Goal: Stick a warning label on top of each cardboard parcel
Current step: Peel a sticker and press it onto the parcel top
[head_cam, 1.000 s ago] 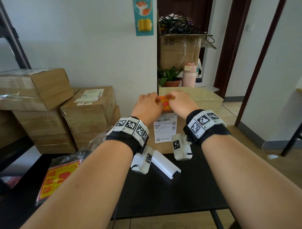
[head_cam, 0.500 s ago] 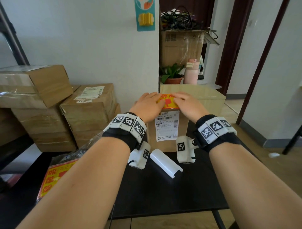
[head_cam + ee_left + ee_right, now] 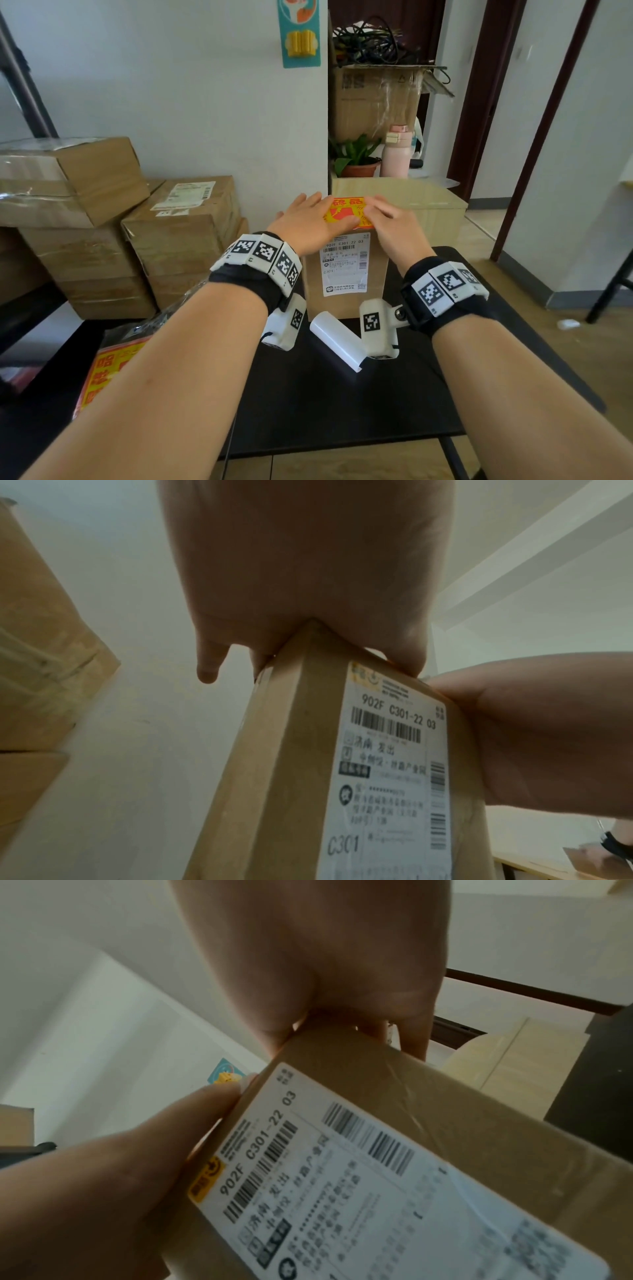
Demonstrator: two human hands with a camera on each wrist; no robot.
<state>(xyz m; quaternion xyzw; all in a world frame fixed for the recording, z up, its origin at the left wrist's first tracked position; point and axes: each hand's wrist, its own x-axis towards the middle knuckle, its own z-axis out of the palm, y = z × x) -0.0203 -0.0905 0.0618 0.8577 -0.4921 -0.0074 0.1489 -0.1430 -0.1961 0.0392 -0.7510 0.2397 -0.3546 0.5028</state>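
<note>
Stacked boxes [image 3: 102, 222] left of parcel [image 3: 346, 274], each flat hand [image 3: 308, 221] [image 3: 397, 229] on warning label [image 3: 346, 214].

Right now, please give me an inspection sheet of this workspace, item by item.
Surface: black table, wood floor beyond.
Job's things: upright cardboard parcel on the table; orange warning label lies on its top; white shipping label on its front.
Clutter: white backing strip; bag of spare labels at the table's left edge.
Hands: left hand and right hand press flat on the label.
Cables: tangle in the open box behind.
Surroundings: stacked boxes left; plant, pink bottle.
</note>
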